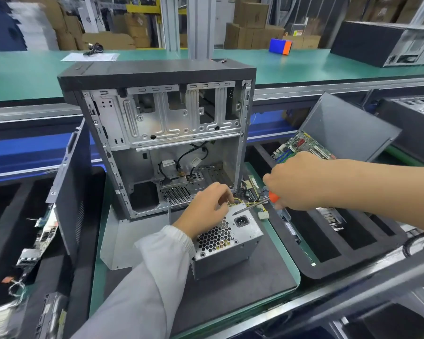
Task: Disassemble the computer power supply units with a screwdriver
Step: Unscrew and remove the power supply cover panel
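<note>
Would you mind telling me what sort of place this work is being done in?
Probably a factory or warehouse line for dismantling computers: a long green workbench, stacked cardboard boxes behind it, an opened computer case, and a loose motherboard in a tray.

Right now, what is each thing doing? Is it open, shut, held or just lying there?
computer case: standing upright, side open, mostly emptied.
power supply: out of the case, lying on the mat, cover still on.
screwdriver: held, tip on the power supply's top.
right hand: grips the screwdriver.
left hand: rests on the power supply, fingers curled at its wires.
motherboard: out, lying in the right tray.
</note>
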